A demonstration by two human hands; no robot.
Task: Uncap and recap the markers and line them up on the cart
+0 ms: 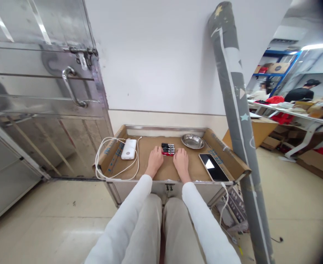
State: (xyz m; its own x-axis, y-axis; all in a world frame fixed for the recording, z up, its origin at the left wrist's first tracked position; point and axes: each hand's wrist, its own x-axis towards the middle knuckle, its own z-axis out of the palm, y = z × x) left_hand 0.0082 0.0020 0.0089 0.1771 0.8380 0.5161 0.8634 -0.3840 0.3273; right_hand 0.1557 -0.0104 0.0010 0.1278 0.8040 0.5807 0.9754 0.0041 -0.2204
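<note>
Several black markers (pixel 167 147) lie side by side in a small stack of rows on the cardboard-lined top of a cart. Nearest to me in that row is a red marker (pixel 168 154). My left hand (pixel 155 158) rests at its left end, fingers curled in and closed on it. At the opposite end my right hand (pixel 181 158) is closed the same way, its fingertips on the red marker. The fingers partly cover both ends of the row.
A white power bank (pixel 129 149) with a looped white cable lies left. Behind right is a round metal dish (pixel 192 141); a phone (pixel 213 167) lies nearer right. A tall grey roll (pixel 240 110) leans beside the cart. Two people sit in the background.
</note>
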